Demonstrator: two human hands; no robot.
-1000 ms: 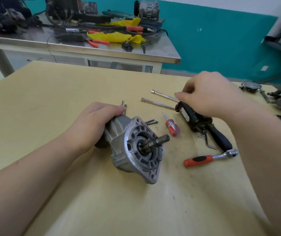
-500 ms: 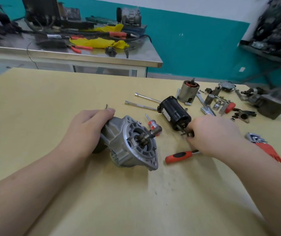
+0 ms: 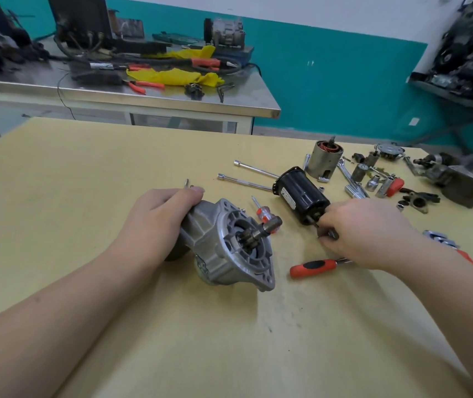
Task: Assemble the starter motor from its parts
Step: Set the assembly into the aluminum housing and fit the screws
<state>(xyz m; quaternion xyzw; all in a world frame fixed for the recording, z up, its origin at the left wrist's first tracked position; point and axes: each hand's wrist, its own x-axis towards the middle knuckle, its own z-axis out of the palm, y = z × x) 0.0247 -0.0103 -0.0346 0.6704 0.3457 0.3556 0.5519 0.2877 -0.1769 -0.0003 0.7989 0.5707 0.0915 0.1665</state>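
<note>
The silver starter housing lies on its side on the yellow table, its pinion shaft pointing right. My left hand grips the housing's rear end. A black motor body lies just right of it. My right hand sits at the near end of the black body and pinches a small dark metal piece; what the piece is I cannot tell. An armature in a silver sleeve stands behind the black body.
A red-handled ratchet lies under my right wrist, a small red screwdriver by the pinion. Two long bolts lie behind. Sockets and loose parts crowd the right side. A steel bench with tools stands beyond.
My right hand came off the black motor body's far end and moved near and right to its near end, where it now pinches a small piece. My left hand still holds the housing.
</note>
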